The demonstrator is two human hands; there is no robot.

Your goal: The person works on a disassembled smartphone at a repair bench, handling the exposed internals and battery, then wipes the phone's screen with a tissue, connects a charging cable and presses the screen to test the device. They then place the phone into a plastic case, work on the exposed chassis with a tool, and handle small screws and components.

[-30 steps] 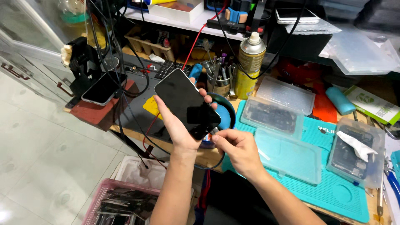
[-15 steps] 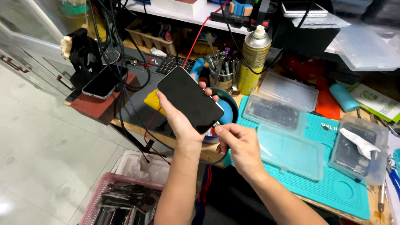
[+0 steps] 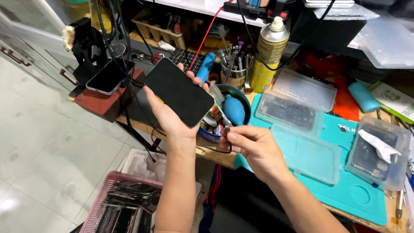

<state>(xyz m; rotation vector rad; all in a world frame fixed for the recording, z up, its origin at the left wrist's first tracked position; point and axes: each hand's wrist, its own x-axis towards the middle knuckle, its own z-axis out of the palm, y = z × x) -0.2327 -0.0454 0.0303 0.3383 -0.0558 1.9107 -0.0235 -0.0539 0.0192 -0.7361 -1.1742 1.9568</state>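
Observation:
My left hand (image 3: 170, 115) holds a black smartphone (image 3: 179, 91) with its dark screen up, tilted over the workbench's front edge. My right hand (image 3: 254, 146) pinches the plug of a thin black cable (image 3: 227, 129) just below the phone's lower end; the cable loops down under my fingers. Whether the plug touches the phone is not visible. Right behind the phone stands a blue bowl (image 3: 212, 134) with a teal rubber blower (image 3: 234, 109) and small tools in it.
A teal work mat (image 3: 345, 190) carries three clear plastic parts boxes (image 3: 300, 100). A yellow spray can (image 3: 268, 52), a tool cup and tangled cables crowd the back. A second phone (image 3: 109, 76) lies on a stand at left. A pink basket (image 3: 125, 206) sits on the tiled floor.
The phone and both hands have shifted slightly left and down in view as my head moved. My right hand still pinches the cable plug at the phone's lower end.

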